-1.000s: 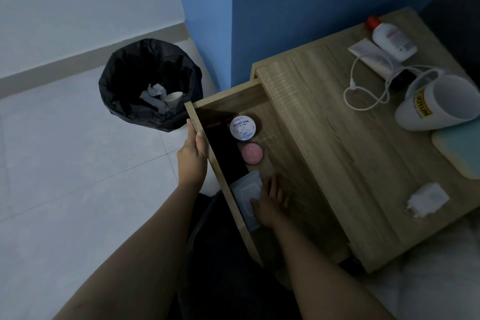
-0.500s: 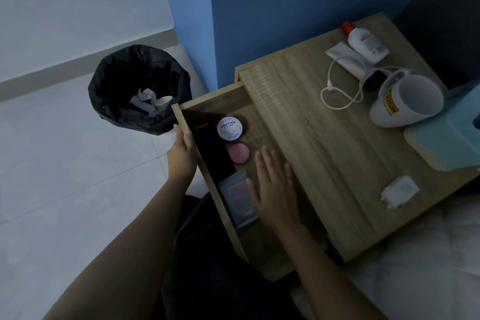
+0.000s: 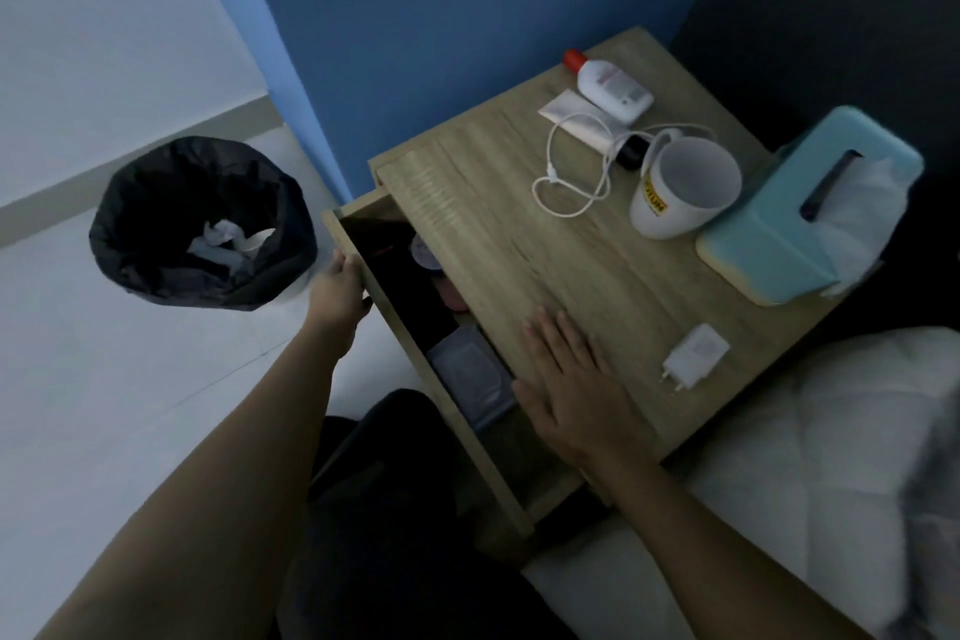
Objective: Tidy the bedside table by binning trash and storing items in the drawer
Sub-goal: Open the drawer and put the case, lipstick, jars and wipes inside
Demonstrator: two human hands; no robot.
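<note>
The wooden bedside table [image 3: 524, 244] has its drawer [image 3: 395, 327] partly pulled out on the left side. My left hand [image 3: 337, 291] grips the drawer's front panel. My right hand [image 3: 566, 385] lies flat and empty on the tabletop's near edge, fingers spread. Inside the drawer a wipes packet [image 3: 472, 379] shows, with a white round tin [image 3: 426, 250] and a pink tin [image 3: 454, 299] half hidden under the tabletop. On top lie a white charger plug [image 3: 696, 353], a white cable [image 3: 576, 172], a white mug [image 3: 680, 187], a lotion bottle [image 3: 608, 86] and a tube [image 3: 576, 120].
A black-lined bin [image 3: 200, 224] holding crumpled paper stands on the pale floor left of the table. A teal tissue box [image 3: 810, 208] sits at the table's right edge. A blue wall is behind, white bedding [image 3: 810, 457] at the lower right.
My right hand came out of the drawer, leaving the wipes packet inside, and now rests on the tabletop. The drawer has slid further in, covering the two tins partly.
</note>
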